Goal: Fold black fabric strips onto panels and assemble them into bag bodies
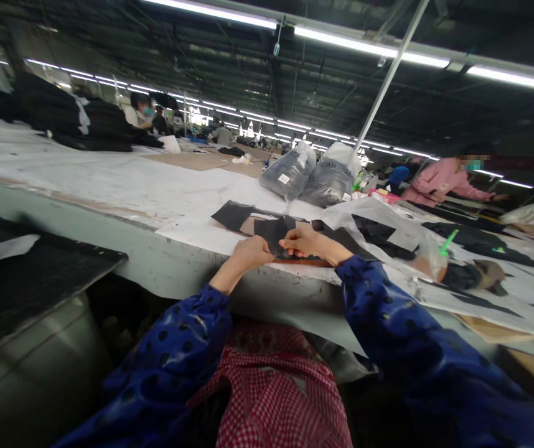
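A small black fabric piece (pixel 269 231) lies at the near edge of the white-covered table. My left hand (pixel 252 251) pinches its lower left corner, thumb against the fingers. Close by on the right, my right hand (pixel 308 240) is closed too, fingertips pinched at the right side of the same piece. Around them lie further black pieces (pixel 233 215) and a brown card (pixel 248 225). Beneath my right hand a reddish-brown strip (pixel 302 262) shows along the table edge. The fingertips partly hide what they grip.
Two clear bags of dark goods (pixel 290 171) stand behind my hands. To the right are plastic sheeting (pixel 360 211), a bag with a green straw (pixel 435 252) and dark cloth (pixel 477 239). A black fabric heap (pixel 66 118) sits far left. A person in pink (pixel 444 177) works at right.
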{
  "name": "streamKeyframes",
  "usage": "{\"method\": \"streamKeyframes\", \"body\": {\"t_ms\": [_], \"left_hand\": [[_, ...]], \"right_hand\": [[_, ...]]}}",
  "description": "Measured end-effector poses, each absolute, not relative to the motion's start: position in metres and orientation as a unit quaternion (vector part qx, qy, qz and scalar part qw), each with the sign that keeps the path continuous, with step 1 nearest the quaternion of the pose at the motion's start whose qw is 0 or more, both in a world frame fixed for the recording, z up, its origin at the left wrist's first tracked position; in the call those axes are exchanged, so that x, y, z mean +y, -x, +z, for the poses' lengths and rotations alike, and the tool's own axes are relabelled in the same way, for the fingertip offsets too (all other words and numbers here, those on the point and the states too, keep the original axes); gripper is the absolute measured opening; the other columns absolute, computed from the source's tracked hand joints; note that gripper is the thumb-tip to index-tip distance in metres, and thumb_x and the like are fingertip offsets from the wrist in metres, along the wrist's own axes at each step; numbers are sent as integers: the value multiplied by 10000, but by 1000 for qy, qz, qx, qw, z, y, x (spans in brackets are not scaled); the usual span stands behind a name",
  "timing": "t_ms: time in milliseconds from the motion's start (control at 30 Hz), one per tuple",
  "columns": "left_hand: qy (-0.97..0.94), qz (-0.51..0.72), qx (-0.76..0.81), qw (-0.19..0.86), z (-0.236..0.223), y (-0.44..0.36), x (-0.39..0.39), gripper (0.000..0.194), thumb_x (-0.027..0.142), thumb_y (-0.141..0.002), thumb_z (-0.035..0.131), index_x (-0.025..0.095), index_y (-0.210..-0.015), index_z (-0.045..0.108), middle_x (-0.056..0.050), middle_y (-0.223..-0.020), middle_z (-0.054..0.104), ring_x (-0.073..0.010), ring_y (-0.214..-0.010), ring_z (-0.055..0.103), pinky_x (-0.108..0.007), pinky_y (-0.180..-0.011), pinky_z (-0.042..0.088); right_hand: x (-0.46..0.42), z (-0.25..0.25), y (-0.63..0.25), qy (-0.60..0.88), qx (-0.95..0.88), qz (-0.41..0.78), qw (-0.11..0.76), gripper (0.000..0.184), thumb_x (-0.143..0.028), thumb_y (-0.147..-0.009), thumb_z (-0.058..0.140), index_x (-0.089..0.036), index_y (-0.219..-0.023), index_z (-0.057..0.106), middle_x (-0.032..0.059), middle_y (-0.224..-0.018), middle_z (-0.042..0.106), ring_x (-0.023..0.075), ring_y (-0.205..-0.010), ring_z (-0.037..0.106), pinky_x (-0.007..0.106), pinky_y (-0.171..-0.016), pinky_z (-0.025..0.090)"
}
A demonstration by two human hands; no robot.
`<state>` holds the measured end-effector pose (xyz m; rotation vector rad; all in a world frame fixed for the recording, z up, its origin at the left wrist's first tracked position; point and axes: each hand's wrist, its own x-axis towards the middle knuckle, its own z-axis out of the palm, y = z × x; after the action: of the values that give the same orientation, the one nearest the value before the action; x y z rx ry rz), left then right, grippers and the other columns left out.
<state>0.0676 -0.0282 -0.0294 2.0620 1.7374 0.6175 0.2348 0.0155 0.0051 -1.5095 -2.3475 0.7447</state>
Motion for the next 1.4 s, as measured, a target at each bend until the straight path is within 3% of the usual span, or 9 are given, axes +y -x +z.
{"method": "streamKeyframes", "body": {"t_ms": [100, 233, 400, 633, 867, 1167, 1233, 1400], "left_hand": [[-735, 236, 607, 190, -33, -64, -28, 150, 250, -691, 598, 150, -607, 671, -39, -598, 616, -188, -667, 577, -274, -603, 353], [-732, 321, 533, 277, -43, -47, -24, 235, 345, -755, 569, 148, -653, 646, -27, -640, 624, -164, -654, 552, -259, -597, 367], [-711, 415, 429, 372, -51, -28, -20, 238, 347, -778, 551, 129, -798, 643, -43, -758, 663, -147, -702, 571, -252, -652, 412], [-721, 359, 512, 300, -48, -41, -18, 122, 239, -652, 649, 119, -629, 657, -8, -554, 568, -142, -562, 501, -260, -535, 315], [-712, 324, 537, 316, -27, -45, -23, 113, 118, -594, 640, 117, -489, 596, 18, -433, 453, -114, -463, 405, -264, -477, 253], [-726, 281, 566, 272, -27, -52, -28, 78, 66, -590, 612, 124, -545, 585, 15, -490, 473, -127, -521, 434, -266, -510, 261], [-722, 281, 580, 250, -30, -52, -26, 60, 77, -588, 624, 126, -611, 596, 11, -537, 491, -136, -551, 444, -266, -528, 268], [-708, 302, 604, 207, -36, -48, -18, 251, 182, -573, 730, 151, -756, 561, 19, -659, 481, -154, -641, 450, -254, -554, 277]], "right_hand": [[11, 3, -234, 474, -821, 272, 167, 272, -408, -867, 586, -169, -737, 594, -5, -615, 591, 87, -506, 483, 200, -472, 361], [9, -15, -234, 411, -838, 334, 132, 194, -327, -868, 539, -167, -772, 593, -11, -680, 580, 104, -591, 514, 215, -542, 393], [11, -22, -239, 401, -855, 310, 109, 213, -390, -839, 579, -181, -842, 622, -18, -723, 577, 126, -644, 508, 239, -579, 381], [13, -16, -238, 410, -866, 273, 81, 243, -410, -826, 610, -178, -881, 653, 3, -782, 618, 137, -678, 526, 247, -593, 382], [13, -14, -231, 433, -858, 268, 65, 205, -342, -810, 634, -163, -903, 665, 15, -803, 632, 133, -689, 538, 233, -588, 394], [24, -20, -223, 493, -802, 330, 76, 177, -287, -701, 747, -157, -755, 638, -29, -593, 547, 95, -507, 468, 214, -463, 351], [23, -19, -219, 518, -795, 306, 74, 178, -262, -682, 763, -165, -738, 625, -30, -580, 554, 100, -498, 479, 218, -462, 355], [11, -17, -216, 484, -853, 164, 105, 110, -200, -696, 721, -177, -721, 617, -12, -667, 614, 122, -623, 545, 216, -517, 361]]}}
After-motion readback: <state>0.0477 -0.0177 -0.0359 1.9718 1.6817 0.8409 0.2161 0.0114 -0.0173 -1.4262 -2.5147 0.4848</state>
